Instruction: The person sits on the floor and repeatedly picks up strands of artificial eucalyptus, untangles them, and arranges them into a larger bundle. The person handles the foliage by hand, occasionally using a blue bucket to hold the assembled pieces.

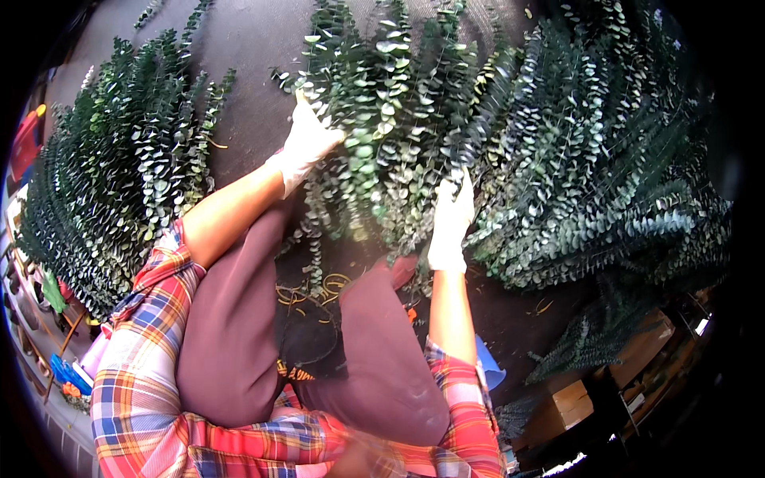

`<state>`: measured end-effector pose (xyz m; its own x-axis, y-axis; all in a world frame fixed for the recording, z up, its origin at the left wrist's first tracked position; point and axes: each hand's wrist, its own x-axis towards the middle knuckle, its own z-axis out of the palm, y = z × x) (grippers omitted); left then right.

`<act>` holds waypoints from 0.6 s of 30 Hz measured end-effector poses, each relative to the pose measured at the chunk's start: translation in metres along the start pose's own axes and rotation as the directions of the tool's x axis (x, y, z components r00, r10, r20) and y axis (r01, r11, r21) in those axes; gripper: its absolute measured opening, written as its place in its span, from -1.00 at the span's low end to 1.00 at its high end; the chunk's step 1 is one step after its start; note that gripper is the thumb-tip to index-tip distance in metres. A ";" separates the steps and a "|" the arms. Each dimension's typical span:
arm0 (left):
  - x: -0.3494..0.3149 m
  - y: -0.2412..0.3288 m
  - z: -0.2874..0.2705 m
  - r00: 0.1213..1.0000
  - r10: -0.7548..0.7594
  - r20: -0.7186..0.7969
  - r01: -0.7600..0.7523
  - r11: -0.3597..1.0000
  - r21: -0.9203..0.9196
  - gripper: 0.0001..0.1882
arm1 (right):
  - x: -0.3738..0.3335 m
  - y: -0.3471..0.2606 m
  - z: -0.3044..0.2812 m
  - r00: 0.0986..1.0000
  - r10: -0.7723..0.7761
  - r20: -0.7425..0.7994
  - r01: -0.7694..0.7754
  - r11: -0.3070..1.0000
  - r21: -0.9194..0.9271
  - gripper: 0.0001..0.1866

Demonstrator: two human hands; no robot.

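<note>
A bunch of leafy eucalyptus stems (390, 95) lies before me, its small round green leaves in long rows. My left hand (309, 143), in a white glove, is at the bunch's left side, thumb stretched up and apart from the fingers, whose tips reach the leaves. At the lower right of the same bunch is my right hand (452, 213), also white-gloved. Its fingers point away from me, spread against the foliage, and leaves partly hide their tips. Neither hand shows a grip around a stem.
Larger eucalyptus piles lie to the left (119, 151) and right (590, 151) on the dark surface (247, 103). Loose yellow bands (336, 287) lie between my legs. A cardboard box (572, 404) stands at the lower right, and blue items (68, 370) lie at the far left.
</note>
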<state>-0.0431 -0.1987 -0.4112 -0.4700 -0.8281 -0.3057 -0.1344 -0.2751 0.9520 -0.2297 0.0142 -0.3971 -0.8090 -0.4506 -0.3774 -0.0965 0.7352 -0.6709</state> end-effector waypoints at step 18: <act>-0.025 -0.003 -0.027 0.978 -0.196 0.067 0.207 0.934 -0.291 -0.10 | 0.028 -0.123 0.079 0.930 -0.033 0.366 -0.120 0.914 0.387 -0.37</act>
<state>-0.0071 -0.1903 -0.4064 -0.4922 -0.7234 -0.4842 0.0311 -0.5706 0.8207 -0.1945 -0.1286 -0.3755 -0.5365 -0.6291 -0.5625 0.2328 0.5304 -0.8152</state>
